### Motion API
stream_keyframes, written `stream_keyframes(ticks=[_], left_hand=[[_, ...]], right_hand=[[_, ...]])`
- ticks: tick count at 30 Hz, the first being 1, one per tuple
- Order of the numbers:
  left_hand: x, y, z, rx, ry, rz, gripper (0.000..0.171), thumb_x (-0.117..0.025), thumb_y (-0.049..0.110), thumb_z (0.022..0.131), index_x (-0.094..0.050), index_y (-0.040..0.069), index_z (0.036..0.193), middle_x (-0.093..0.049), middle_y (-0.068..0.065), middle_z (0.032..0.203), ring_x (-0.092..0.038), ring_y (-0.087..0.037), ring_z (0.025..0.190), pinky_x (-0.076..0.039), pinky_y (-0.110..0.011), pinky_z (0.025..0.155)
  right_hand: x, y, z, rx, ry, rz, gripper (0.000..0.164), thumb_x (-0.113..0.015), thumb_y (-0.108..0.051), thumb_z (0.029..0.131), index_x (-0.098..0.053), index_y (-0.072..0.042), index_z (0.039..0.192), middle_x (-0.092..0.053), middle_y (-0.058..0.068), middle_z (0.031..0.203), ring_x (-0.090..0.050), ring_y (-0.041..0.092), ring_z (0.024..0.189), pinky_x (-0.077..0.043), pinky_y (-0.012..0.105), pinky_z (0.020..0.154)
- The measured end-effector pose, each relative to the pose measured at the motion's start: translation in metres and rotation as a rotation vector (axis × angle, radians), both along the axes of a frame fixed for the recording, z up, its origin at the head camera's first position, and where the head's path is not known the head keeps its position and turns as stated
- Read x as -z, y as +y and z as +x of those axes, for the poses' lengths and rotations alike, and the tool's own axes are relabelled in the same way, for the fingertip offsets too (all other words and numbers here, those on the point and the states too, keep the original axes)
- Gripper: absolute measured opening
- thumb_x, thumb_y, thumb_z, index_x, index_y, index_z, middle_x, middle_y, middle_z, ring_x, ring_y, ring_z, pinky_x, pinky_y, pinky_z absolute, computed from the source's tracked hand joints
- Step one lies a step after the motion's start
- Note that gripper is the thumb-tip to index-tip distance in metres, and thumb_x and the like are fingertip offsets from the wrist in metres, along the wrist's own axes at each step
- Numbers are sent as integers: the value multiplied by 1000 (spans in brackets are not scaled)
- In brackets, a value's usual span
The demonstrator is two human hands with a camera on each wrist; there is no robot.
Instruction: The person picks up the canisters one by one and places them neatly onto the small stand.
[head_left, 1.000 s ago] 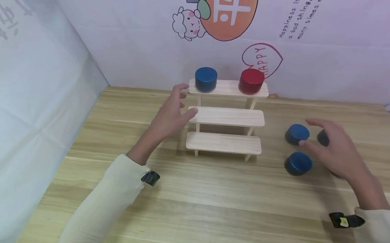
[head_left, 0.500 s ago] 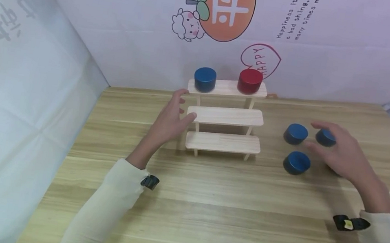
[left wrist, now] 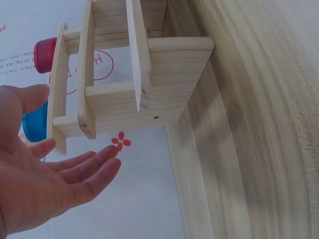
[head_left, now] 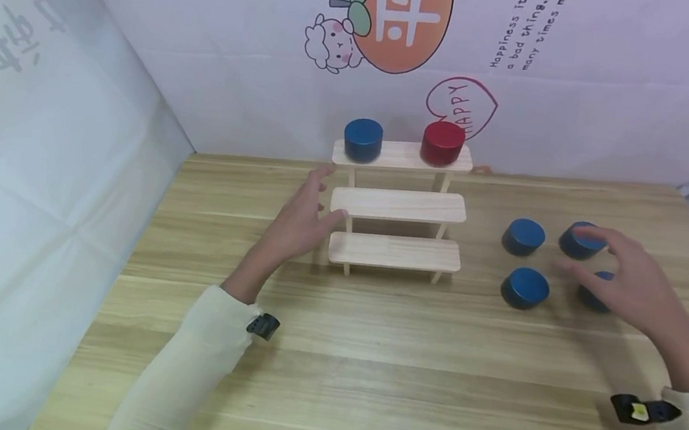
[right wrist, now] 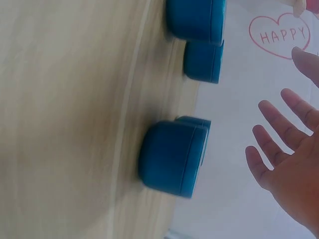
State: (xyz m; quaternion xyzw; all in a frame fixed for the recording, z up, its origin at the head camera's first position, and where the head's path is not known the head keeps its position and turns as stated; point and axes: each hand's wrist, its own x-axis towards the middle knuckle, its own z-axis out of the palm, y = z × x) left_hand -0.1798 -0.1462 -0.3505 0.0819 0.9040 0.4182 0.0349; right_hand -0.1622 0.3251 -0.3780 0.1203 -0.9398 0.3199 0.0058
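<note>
In the head view, a three-tier wooden stand (head_left: pixel 399 205) bears a round blue tin (head_left: pixel 363 142) at the left of its top tier and a red tin (head_left: pixel 442 146) at the right. My left hand (head_left: pixel 299 225) is beside the stand's left side, fingers loosely spread and holding nothing; the left wrist view shows its fingers (left wrist: pixel 82 174) near the tiers. To the right of the stand are several blue tins (head_left: pixel 525 289) on the table. My right hand (head_left: pixel 638 290) hovers over the rightmost ones, partly covering one tin (head_left: pixel 595 297). The right wrist view shows its relaxed fingers (right wrist: pixel 279 124) apart from the tins.
A wood-grain table (head_left: pixel 363 370) lies under everything. Behind it hangs a white cloth (head_left: pixel 242 49) with printed drawings, and another white cloth (head_left: pixel 26 202) borders the left side. Each wrist wears a dark strap (head_left: pixel 644 411).
My right hand has moved right and toward me, uncovering more of the two rightmost blue tins. The left hand has shifted down only slightly. The tins and stand keep their places.
</note>
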Motion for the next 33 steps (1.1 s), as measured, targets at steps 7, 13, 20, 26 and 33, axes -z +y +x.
stream_keyframes(ticks=[7, 13, 20, 26, 33], left_hand=[[2, 0, -3, 24, -6, -43, 71, -60, 32, 99, -23, 18, 158, -38, -19, 151, -52, -39, 124, -47, -53, 94], [5, 1, -5, 22, -18, -54, 68, -59, 32, 99, -26, 17, 157, -39, -20, 151, -52, -40, 123, -48, -53, 92], [6, 0, -7, 31, -21, -73, 66, -57, 32, 100, -29, 16, 157, -37, -17, 154, -52, -40, 123, -47, -53, 94], [10, -1, -9, 30, -21, -76, 65, -57, 33, 99, -31, 16, 157, -37, -17, 154, -54, -38, 121, -47, -52, 93], [11, -3, -10, 33, -19, -77, 64, -57, 31, 99, -34, 13, 156, -40, -19, 151, -57, -35, 113, -48, -50, 91]], right_hand=[[7, 14, 6, 12, 16, 9, 59, -70, -24, 95, -47, 5, 140, -41, 33, 144, -32, 60, 130, -22, 72, 103], [13, 24, 9, 28, 9, 27, 60, -70, -24, 95, -46, 3, 142, -40, 34, 146, -32, 60, 130, -22, 72, 103], [17, 40, 11, 49, 7, 47, 61, -69, -23, 96, -44, 4, 145, -38, 34, 147, -30, 63, 129, -20, 73, 103], [17, 50, 15, 61, 1, 49, 65, -69, -25, 96, -41, 6, 146, -38, 36, 146, -28, 62, 131, -18, 72, 105], [21, 59, 16, 61, -7, 39, 67, -69, -25, 96, -38, 5, 148, -38, 36, 145, -27, 58, 135, -15, 68, 109]])
